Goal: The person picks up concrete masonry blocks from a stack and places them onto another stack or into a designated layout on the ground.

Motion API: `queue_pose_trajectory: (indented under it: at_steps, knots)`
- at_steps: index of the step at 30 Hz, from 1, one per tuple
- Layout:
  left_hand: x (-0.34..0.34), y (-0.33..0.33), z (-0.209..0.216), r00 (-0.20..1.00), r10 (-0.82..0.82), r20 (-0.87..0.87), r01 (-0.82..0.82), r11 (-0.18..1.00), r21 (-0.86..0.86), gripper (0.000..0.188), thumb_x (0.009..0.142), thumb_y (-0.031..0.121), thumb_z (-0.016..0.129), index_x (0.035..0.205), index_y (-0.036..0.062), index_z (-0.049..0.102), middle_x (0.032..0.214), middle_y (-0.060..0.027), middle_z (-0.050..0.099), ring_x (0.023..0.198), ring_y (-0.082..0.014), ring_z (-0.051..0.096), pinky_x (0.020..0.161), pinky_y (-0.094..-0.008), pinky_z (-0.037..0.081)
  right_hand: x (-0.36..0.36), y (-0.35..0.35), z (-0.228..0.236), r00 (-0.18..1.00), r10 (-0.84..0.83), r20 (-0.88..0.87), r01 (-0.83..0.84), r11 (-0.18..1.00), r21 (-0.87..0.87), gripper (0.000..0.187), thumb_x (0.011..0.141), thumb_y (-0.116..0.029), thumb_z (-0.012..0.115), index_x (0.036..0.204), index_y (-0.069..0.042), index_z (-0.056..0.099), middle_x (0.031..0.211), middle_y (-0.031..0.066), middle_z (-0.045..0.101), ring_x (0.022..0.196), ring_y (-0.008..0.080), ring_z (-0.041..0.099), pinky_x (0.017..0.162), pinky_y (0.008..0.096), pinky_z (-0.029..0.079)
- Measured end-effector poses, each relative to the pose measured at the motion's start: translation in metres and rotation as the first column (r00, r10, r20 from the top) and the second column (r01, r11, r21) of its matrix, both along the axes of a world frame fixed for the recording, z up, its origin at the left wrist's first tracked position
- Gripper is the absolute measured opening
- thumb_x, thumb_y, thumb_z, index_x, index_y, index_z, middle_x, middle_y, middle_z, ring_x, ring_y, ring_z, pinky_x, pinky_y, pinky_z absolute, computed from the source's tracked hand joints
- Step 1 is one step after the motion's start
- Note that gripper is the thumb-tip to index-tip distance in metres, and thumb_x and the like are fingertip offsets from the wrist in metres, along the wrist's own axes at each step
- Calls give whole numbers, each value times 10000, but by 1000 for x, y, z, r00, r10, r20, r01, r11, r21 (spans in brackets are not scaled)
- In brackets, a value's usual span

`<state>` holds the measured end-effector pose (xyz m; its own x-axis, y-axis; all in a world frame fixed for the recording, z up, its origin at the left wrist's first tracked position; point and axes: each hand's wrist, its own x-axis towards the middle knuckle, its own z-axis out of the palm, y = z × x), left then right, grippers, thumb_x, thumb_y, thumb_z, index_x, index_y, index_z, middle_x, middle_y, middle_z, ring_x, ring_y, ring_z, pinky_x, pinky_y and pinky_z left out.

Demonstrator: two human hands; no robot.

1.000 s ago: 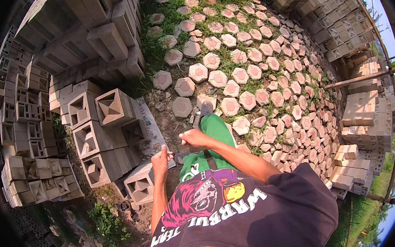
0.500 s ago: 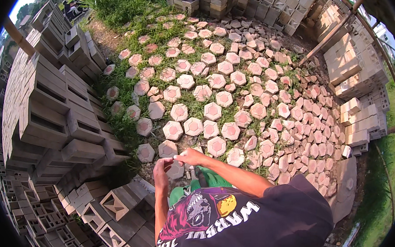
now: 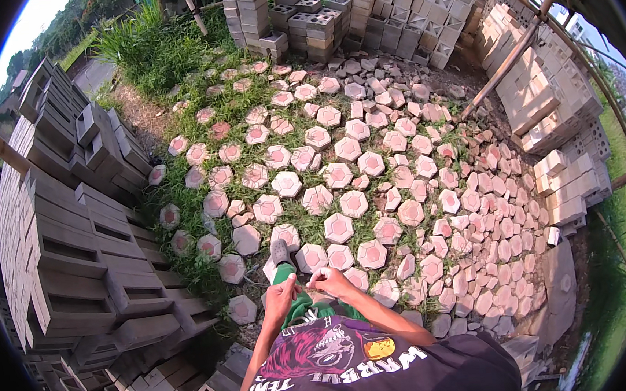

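My left hand is closed, thumb against curled fingers, in front of my green trousers. A little to its right, my right hand is curled with the fingertips pinched together. The hands are apart. Anything in either is too small or hidden to make out. Ahead of the left hand, my grey shoe stands on a hexagonal paving block with a pinkish centre. Similar hexagonal blocks, such as one near the right hand, lie spaced over the grass.
Tall stacks of grey concrete blocks line the left side. Ventilation blocks are stacked at the back, and pale blocks at the right. A slanting bamboo pole stands there. Broken paving pieces crowd the ground at right.
My view has moved forward over the blocks, and a shoe has come into sight. My hands, close together before, are now drawn apart, both still with closed fingers.
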<state>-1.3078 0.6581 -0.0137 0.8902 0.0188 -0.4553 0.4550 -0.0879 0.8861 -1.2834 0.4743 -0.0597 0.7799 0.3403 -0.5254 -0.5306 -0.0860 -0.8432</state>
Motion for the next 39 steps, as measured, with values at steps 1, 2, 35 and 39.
queue_pose_trajectory:
  at_steps: [1,2,35,39]
  knots:
    - [27,4,-4,1000,-14,4,14,1000,-3,530,932,364,517,538,13,562,566,-31,558,541,-76,484,521,-243,372,22,2,4,999,-31,5,31,999,-35,113,777,-96,708,800,-23,624,758,18,626,688,77,569,629,223,456]
    - [56,9,-6,998,-51,36,52,998,-27,518,929,364,523,556,9,576,562,-23,553,528,-68,461,511,-238,359,45,4,2,999,-48,21,49,998,-43,147,759,-119,729,791,-24,621,740,11,619,677,76,558,625,224,447]
    - [722,-273,-21,867,-493,68,491,870,38,276,895,271,598,830,4,583,774,-32,622,720,-86,549,674,-235,438,634,-283,-1,898,-364,247,412,893,-183,352,906,-341,537,807,-14,622,714,24,611,662,91,537,618,269,434]
    - [793,-329,-21,815,-580,-17,579,810,96,196,843,186,659,855,5,586,801,-30,614,749,-98,565,701,-241,454,671,-322,-12,792,-532,298,589,796,-142,235,805,-229,681,807,-2,620,692,39,603,634,99,546,620,265,441]
